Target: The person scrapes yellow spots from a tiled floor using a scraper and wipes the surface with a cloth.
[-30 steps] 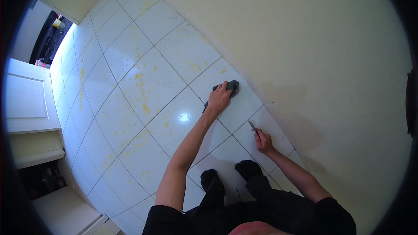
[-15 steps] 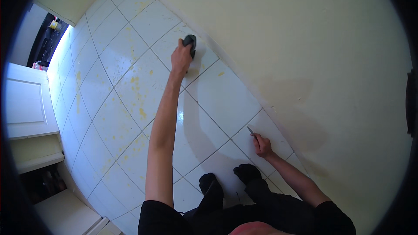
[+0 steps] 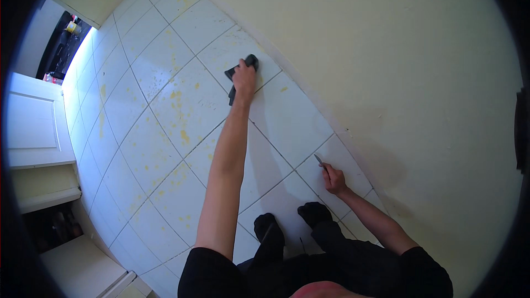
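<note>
My left hand (image 3: 244, 80) is stretched far out over the white tiled floor (image 3: 204, 91), close to the base of the wall. It is closed on a dark, crumpled cloth (image 3: 252, 60), whose folds stick out on both sides of the fingers and which appears pressed to the tiles. Nearer to me, on the right, my right hand (image 3: 334, 180) grips a small knife (image 3: 318, 159) by its handle. The short blade points up and away, toward the wall side of the floor. Yellow stains (image 3: 184, 135) are scattered over the tiles left of my left arm.
A cream wall (image 3: 386, 49) runs diagonally along the right side. My feet in black socks (image 3: 314, 213) stand on the tiles below my hands. At the left are a white panelled door (image 3: 33, 127), an open dark cabinet space (image 3: 52, 227) and a bright doorway with dark items (image 3: 63, 47).
My left hand has swung right and slightly nearer with the cloth, which now spreads out more around the fingers. My right hand with the knife has barely moved.
</note>
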